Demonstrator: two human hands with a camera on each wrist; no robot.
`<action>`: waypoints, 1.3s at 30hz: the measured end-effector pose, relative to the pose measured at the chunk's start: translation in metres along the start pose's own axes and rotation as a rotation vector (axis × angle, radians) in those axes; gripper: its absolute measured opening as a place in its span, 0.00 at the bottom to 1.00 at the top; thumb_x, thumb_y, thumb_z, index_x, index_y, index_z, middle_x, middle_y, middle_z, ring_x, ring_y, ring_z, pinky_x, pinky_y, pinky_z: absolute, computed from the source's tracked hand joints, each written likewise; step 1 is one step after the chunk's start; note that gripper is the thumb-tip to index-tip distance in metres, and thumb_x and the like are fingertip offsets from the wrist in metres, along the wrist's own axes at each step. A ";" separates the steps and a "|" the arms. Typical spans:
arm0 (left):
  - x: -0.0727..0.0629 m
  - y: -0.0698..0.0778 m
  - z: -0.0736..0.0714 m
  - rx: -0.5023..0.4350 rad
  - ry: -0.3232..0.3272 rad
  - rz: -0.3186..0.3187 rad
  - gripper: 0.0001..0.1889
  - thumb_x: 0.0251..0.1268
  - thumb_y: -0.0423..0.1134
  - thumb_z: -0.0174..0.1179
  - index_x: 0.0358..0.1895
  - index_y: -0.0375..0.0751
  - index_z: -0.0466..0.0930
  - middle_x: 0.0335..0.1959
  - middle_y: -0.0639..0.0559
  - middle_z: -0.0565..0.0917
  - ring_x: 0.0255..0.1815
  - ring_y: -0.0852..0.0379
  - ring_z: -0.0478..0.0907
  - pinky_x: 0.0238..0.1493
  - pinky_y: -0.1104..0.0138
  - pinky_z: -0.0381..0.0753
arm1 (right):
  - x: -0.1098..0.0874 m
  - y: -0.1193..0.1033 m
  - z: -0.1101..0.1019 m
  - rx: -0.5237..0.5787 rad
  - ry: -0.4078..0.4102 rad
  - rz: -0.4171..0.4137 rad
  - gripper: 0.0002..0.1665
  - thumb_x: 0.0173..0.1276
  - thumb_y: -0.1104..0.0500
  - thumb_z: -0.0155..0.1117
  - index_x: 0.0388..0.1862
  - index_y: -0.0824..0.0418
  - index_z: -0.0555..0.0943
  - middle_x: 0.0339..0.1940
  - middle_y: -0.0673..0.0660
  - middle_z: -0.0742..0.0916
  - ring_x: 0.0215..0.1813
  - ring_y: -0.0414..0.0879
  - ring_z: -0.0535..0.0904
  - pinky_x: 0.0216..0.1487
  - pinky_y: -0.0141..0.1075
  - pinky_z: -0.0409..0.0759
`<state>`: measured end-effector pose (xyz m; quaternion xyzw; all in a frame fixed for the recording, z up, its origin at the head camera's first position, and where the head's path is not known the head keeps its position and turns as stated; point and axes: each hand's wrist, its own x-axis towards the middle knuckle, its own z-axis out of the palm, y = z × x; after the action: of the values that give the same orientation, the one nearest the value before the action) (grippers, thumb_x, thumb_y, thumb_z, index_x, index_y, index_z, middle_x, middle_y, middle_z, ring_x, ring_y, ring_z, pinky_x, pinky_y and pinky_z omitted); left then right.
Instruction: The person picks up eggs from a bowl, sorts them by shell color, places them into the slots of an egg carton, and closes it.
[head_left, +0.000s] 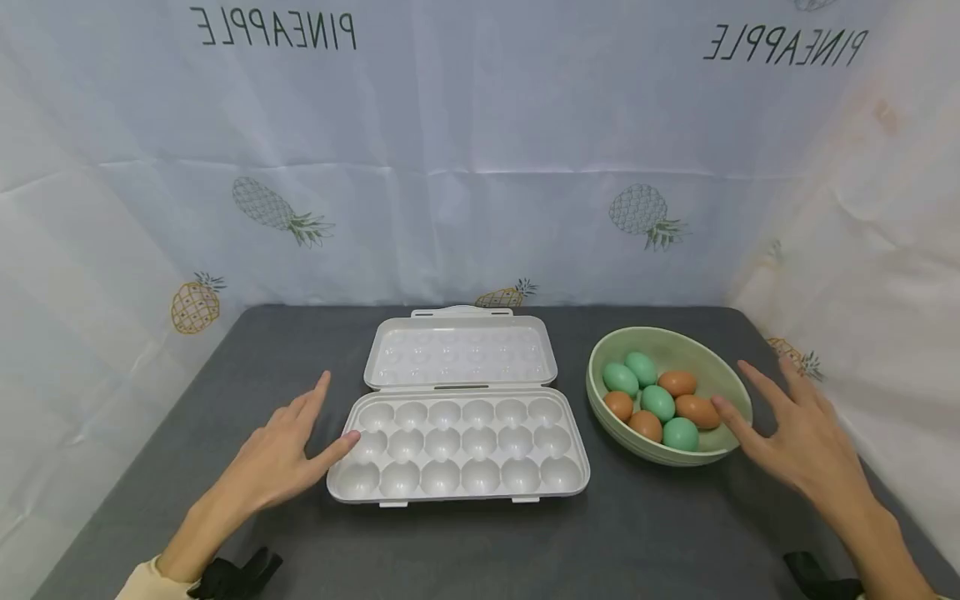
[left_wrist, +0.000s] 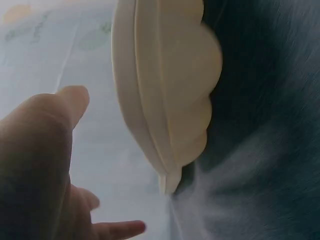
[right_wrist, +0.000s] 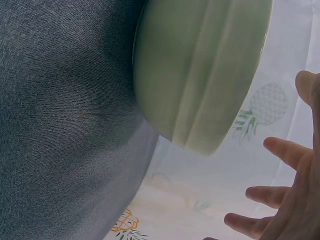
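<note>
A white plastic egg tray [head_left: 459, 504] lies with its hinged lid [head_left: 460, 321] folded back, its rows of round hollows bare. To its right stands a pale green bowl [head_left: 701, 371] holding several eggs, some mint green [head_left: 657, 402], some brown [head_left: 697, 411]. My left hand [head_left: 281, 454] is beside the tray's left edge, fingers spread, thumb overlapping the corner hollows in the head view. My right hand [head_left: 806, 442] hovers at the bowl's right rim with fingers extended and spread. Neither hand holds anything. The right wrist view shows the bowl's ribbed side [right_wrist: 200, 75] apart from the fingers.
A dark grey cloth [head_left: 525, 550] covers the table. Behind it hangs a white curtain [head_left: 465, 217] with pineapple prints, and similar fabric closes in the left and right sides. Black straps [head_left: 232, 575] sit at both wrists.
</note>
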<state>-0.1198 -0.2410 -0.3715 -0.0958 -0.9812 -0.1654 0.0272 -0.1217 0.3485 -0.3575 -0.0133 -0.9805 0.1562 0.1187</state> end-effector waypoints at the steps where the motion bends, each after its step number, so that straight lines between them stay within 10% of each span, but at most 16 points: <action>1: -0.004 0.001 0.001 0.000 -0.009 -0.004 0.52 0.70 0.70 0.54 0.84 0.45 0.41 0.75 0.31 0.68 0.69 0.27 0.71 0.52 0.34 0.74 | 0.000 0.000 -0.001 -0.001 0.000 0.000 0.46 0.76 0.35 0.56 0.83 0.55 0.58 0.83 0.76 0.48 0.75 0.86 0.48 0.54 0.79 0.55; 6: -0.021 0.006 0.006 0.001 -0.051 -0.029 0.57 0.66 0.72 0.56 0.84 0.38 0.43 0.67 0.34 0.77 0.64 0.34 0.77 0.52 0.39 0.78 | 0.001 -0.001 -0.001 -0.011 -0.019 0.007 0.46 0.75 0.34 0.56 0.83 0.54 0.59 0.82 0.77 0.51 0.68 0.91 0.55 0.46 0.81 0.58; 13: -0.028 0.012 0.014 -0.047 -0.168 -0.109 0.61 0.62 0.75 0.58 0.84 0.40 0.39 0.31 0.62 0.78 0.29 0.67 0.72 0.33 0.67 0.69 | 0.000 -0.002 -0.001 0.002 -0.029 0.014 0.46 0.74 0.35 0.57 0.82 0.54 0.60 0.81 0.78 0.54 0.67 0.92 0.55 0.46 0.82 0.57; 25: -0.038 0.010 0.022 -0.120 -0.195 -0.028 0.59 0.61 0.70 0.64 0.83 0.39 0.45 0.18 0.68 0.70 0.20 0.72 0.63 0.28 0.71 0.64 | 0.002 -0.006 -0.002 0.036 -0.007 -0.021 0.44 0.72 0.37 0.62 0.79 0.56 0.65 0.74 0.79 0.65 0.65 0.84 0.63 0.46 0.78 0.62; 31: -0.038 0.014 0.022 -0.125 -0.137 0.001 0.61 0.54 0.71 0.69 0.83 0.41 0.50 0.16 0.70 0.64 0.18 0.74 0.58 0.25 0.72 0.61 | 0.006 -0.007 -0.005 0.135 0.103 -0.177 0.41 0.62 0.47 0.76 0.70 0.64 0.75 0.60 0.77 0.77 0.53 0.67 0.74 0.42 0.55 0.76; 35: -0.038 0.013 0.023 -0.124 -0.132 0.012 0.62 0.50 0.72 0.70 0.82 0.40 0.52 0.15 0.71 0.61 0.18 0.74 0.55 0.24 0.73 0.59 | 0.014 -0.007 -0.012 0.188 0.086 -0.246 0.39 0.56 0.52 0.81 0.65 0.64 0.80 0.52 0.71 0.82 0.41 0.33 0.77 0.32 0.27 0.75; 39: -0.039 0.013 0.023 -0.116 -0.137 -0.001 0.62 0.50 0.72 0.70 0.83 0.42 0.51 0.16 0.70 0.63 0.18 0.73 0.56 0.24 0.72 0.59 | 0.021 -0.010 -0.022 0.190 0.007 -0.315 0.37 0.56 0.55 0.82 0.64 0.62 0.81 0.50 0.68 0.84 0.41 0.20 0.74 0.32 0.27 0.80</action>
<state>-0.0798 -0.2283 -0.3928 -0.1080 -0.9696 -0.2148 -0.0455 -0.1371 0.3467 -0.3286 0.1513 -0.9509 0.2274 0.1457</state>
